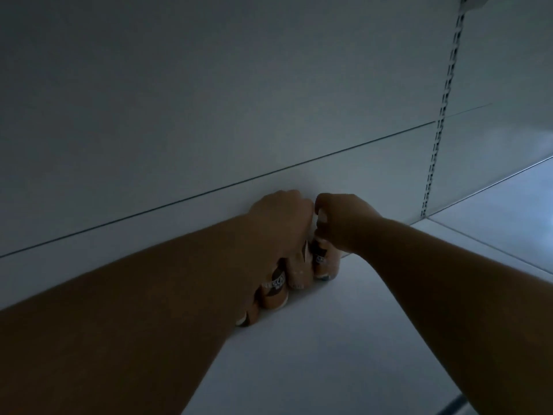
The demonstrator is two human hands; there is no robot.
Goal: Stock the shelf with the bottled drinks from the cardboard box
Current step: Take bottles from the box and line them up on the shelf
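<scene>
White shelf board runs under my forearms. Farther in, my left hand covers a row of brown bottles against the back panel; my right hand pinches the end bottle's top.

This is a shop aisle, dimly lit. A white metal retail shelf backs onto plain panels, a slotted upright rail carries the shelving, and identical brown-labelled bottled drinks stand in a row at the back.
</scene>
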